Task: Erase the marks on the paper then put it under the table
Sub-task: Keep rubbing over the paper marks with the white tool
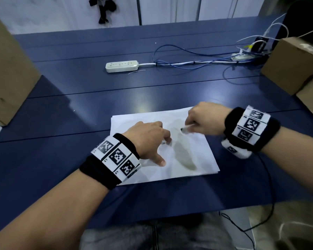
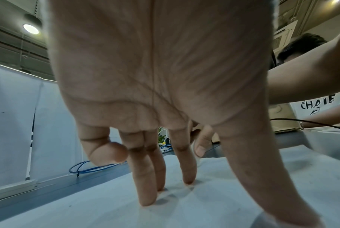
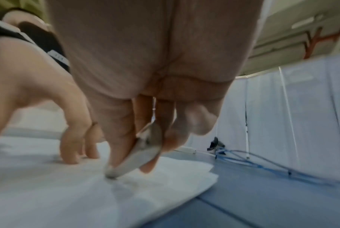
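Observation:
A white sheet of paper (image 1: 193, 152) lies on top of a thin stack on the blue table (image 1: 79, 98), near the front edge. My left hand (image 1: 152, 139) presses the paper (image 2: 214, 205) flat with straight, spread fingertips (image 2: 145, 199). My right hand (image 1: 202, 120) pinches a worn white eraser (image 1: 187, 128) between thumb and fingers. The eraser's dirty tip (image 3: 111, 173) touches the paper (image 3: 58, 192) near its middle. Any marks on the sheet are too faint or blurred to make out.
A white power strip (image 1: 121, 66) with blue and white cables (image 1: 188, 62) lies across the table's far half. Cardboard boxes stand at the left (image 1: 7, 73) and right (image 1: 296, 69) edges. A black wrist cable (image 1: 267, 195) hangs off the front edge.

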A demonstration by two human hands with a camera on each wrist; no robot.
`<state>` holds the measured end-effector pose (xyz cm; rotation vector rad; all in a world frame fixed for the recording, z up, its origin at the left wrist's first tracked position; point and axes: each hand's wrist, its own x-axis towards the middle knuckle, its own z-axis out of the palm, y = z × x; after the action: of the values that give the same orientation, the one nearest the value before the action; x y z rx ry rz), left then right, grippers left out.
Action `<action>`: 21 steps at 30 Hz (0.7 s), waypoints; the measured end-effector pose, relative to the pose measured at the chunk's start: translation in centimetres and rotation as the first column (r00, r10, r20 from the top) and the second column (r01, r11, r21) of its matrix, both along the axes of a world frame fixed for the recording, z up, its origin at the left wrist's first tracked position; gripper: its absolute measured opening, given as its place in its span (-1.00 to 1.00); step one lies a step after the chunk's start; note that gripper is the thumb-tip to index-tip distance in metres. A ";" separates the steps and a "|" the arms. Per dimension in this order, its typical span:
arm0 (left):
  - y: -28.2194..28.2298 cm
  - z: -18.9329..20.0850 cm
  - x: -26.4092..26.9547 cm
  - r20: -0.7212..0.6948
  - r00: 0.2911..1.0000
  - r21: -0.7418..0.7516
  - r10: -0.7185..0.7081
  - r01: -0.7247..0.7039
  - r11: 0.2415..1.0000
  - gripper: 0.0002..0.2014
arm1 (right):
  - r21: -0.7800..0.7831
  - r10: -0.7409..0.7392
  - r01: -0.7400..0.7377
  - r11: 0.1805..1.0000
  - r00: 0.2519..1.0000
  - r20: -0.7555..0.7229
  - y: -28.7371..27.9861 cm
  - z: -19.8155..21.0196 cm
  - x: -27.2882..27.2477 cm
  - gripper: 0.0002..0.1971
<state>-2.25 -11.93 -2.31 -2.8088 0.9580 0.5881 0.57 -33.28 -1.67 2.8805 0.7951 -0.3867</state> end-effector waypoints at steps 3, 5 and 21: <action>0.2 -0.2 -0.1 0.008 1.000 0.000 -0.002 0.002 1.000 -0.29 | -0.069 0.151 -0.150 0.986 0.989 0.002 -0.3 -0.1 -1.4 -0.61; 0.3 -0.3 0.0 0.005 1.000 -0.003 -0.001 0.001 1.000 -0.27 | -0.008 0.263 -0.265 0.964 0.959 -0.109 -0.2 0.3 -4.0 -0.74; 0.3 -0.4 0.0 0.008 1.000 -0.020 0.003 -0.003 1.000 -0.26 | 0.064 0.229 -0.220 0.973 0.952 -0.203 -0.7 0.4 -5.6 -0.80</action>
<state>-2.21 -11.64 -2.73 -2.8284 0.9632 0.5710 -5.02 -34.00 -1.32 2.7734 1.1645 -0.6604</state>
